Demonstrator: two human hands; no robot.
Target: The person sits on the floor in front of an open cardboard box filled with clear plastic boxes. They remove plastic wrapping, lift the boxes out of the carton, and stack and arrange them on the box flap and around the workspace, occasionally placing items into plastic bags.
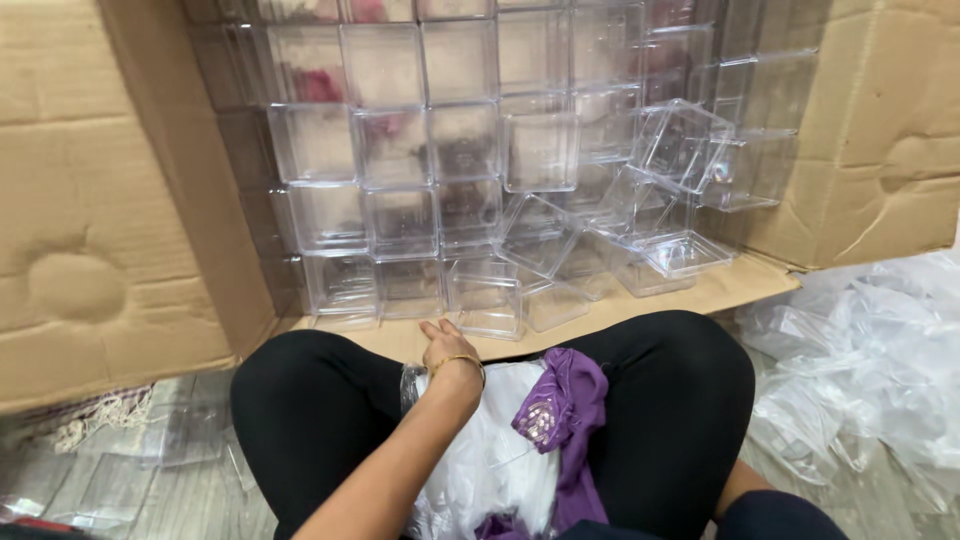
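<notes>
- Where the view begins on the left, a flap of the cardboard box (90,200) stands open, with flat clear sheets (110,480) and a bit of white string netting (95,412) on the floor below it.
- Inside the box, clear plastic cube boxes (400,150) are stacked in neat rows on the left side.
- At the box's front edge stands one clear cube (486,298), just beyond the left hand (447,348).
- That hand wears a thin gold bangle (460,360) and reaches over the lap toward the cube; its fingers are curled downward, and I cannot tell whether the grip holds anything.
- On the lap, between black-clad knees (310,410), lie a white plastic bag (490,450) and a purple cloth (565,405) with a sequined patch.
- Right of centre in the box, loose cubes (675,145) lie tilted and jumbled.
- On the far right floor sits a heap of crumpled clear plastic wrappers (870,380).
- No right hand shows.
</notes>
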